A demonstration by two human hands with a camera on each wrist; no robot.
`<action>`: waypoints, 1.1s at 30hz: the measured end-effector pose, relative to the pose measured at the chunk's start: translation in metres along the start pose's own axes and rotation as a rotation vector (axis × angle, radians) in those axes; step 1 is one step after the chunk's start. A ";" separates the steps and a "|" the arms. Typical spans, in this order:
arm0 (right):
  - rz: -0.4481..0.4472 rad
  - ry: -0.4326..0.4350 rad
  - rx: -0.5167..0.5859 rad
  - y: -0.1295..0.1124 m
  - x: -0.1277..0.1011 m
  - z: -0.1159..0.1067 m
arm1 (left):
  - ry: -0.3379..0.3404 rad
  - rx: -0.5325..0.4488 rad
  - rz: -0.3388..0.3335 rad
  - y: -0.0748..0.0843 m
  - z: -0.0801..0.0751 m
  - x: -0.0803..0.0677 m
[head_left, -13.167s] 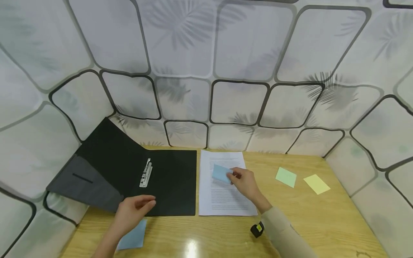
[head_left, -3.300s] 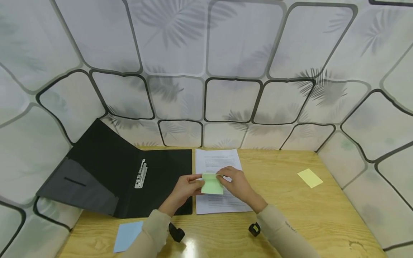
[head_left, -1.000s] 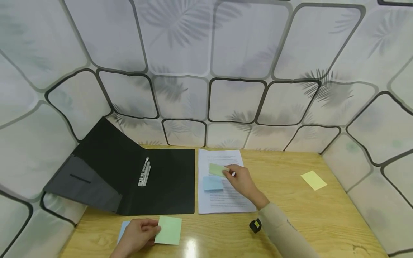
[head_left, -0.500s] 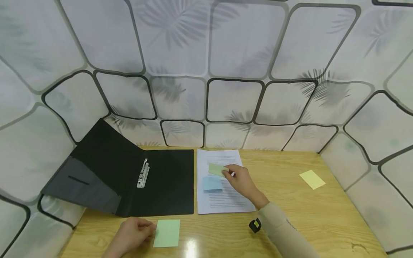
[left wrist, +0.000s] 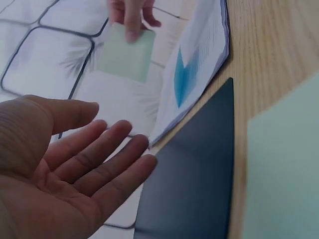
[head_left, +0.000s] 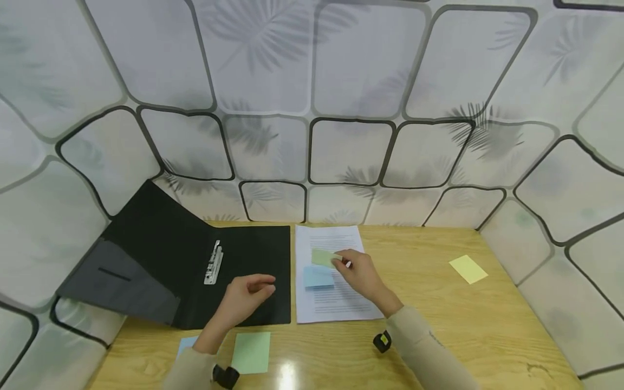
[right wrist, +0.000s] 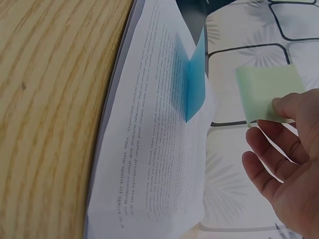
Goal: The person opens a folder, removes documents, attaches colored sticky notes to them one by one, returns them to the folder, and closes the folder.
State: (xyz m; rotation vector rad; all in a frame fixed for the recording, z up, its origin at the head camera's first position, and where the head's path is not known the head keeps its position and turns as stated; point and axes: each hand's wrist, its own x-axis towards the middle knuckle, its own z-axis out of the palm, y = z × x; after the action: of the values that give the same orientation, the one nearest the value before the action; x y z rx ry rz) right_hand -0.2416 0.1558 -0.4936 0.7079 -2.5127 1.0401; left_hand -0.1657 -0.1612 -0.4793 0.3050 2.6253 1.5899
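Head view shows the right hand [head_left: 359,272] pinching a green sticky note [head_left: 325,258] between thumb and fingertips, holding it over the upper part of a printed sheet [head_left: 336,303]. The right wrist view shows the same pinch at the note's lower corner, with the note lifted off the paper. Just below the green note, a blue sticky note [head_left: 319,277] sits on the sheet, its free edge standing up a little in the wrist views. The left hand [head_left: 244,297] hovers over the right half of an open black folder [head_left: 161,254], palm turned up and fingers relaxed and spread, holding nothing. The folder lies just left of the sheet, its left cover leaning against the wall, a metal clip [head_left: 213,264] at its spine. On the wooden bench [head_left: 463,325] near the front edge, a green pad [head_left: 251,352] lies beside a blue pad [head_left: 187,343], both close to the left wrist. A yellow pad [head_left: 468,269] lies well apart at the right.
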 end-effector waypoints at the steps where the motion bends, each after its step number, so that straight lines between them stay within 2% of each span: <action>1: 0.004 -0.004 -0.002 0.000 0.000 0.000 | 0.023 0.013 0.018 0.003 0.006 0.008; 4: 0.022 -0.020 -0.004 -0.002 -0.001 -0.001 | 0.081 0.058 0.060 0.011 0.024 0.028; 6: 0.030 -0.030 -0.002 -0.003 -0.001 -0.003 | 0.097 0.081 0.079 0.017 0.033 0.039; 15: 0.018 -0.046 -0.004 -0.006 -0.002 -0.007 | 0.078 0.131 0.143 0.036 0.062 0.070; 20: -0.015 -0.048 -0.006 -0.005 -0.004 -0.009 | 0.107 0.159 0.141 0.038 0.069 0.076; 26: -0.032 -0.061 0.001 0.000 -0.008 -0.016 | 0.088 0.197 0.162 0.039 0.073 0.080; 29: -0.021 -0.073 -0.003 0.005 -0.011 -0.021 | 0.084 0.207 0.203 0.038 0.077 0.081; 33: 0.051 -0.086 -0.030 0.013 -0.015 -0.028 | 0.103 0.232 0.319 0.034 0.083 0.079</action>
State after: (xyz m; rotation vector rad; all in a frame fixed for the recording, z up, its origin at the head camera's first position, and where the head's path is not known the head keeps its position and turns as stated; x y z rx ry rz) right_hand -0.2337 0.1887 -0.4891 0.6971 -2.6265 1.0065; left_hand -0.2263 -0.0582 -0.4840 0.7040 2.9678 1.4064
